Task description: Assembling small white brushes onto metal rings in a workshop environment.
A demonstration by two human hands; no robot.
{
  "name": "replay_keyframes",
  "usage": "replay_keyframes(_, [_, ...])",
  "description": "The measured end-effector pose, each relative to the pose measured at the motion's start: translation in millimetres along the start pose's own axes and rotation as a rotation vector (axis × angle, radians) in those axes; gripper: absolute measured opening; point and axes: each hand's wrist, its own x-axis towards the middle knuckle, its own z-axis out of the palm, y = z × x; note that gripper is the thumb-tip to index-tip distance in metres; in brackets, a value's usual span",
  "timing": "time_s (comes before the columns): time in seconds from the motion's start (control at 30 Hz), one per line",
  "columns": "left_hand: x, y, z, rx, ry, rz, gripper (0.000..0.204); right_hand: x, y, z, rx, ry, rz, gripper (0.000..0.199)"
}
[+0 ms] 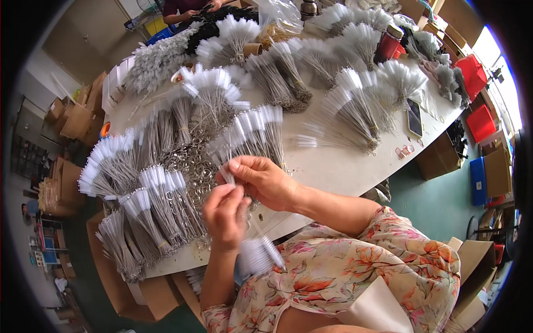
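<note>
both hands working over the white surface (pixel 333 166), left hand (pixel 225 213) pinching thin wire brushes (pixel 261 252) with fluffy white tips, right hand (pixel 261 180) gripping another brush (pixel 225 173), metal rings (pixel 194 164) piling beside bundles

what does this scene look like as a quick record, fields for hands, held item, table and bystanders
left hand: fingers pinched on a thin wire brush
right hand: grip closed on the same brush near its white tip
table: white, covered in bundles of white-tipped wire brushes
centre: pile of metal key rings
also: phone
far edge: another person's hands
</note>
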Motion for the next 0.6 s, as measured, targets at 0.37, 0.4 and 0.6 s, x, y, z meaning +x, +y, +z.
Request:
replay_keyframes(0.37, [50, 12, -54, -0.256, 0.024, -0.088, 0.098, -22, -35, 18, -1.129, -0.271, -0.144, 0.013])
replay_keyframes(0.4, [48, 15, -55, -0.351, -0.083, -0.119, 0.104, -26, -28, 27, -1.138, -0.313, -0.161, 0.013])
replay_keyframes(0.6, [19, 13, -56, -0.44, -0.307, -0.288, 0.045, -39, -34, 27, -1.002, -0.361, -0.056, 0.014])
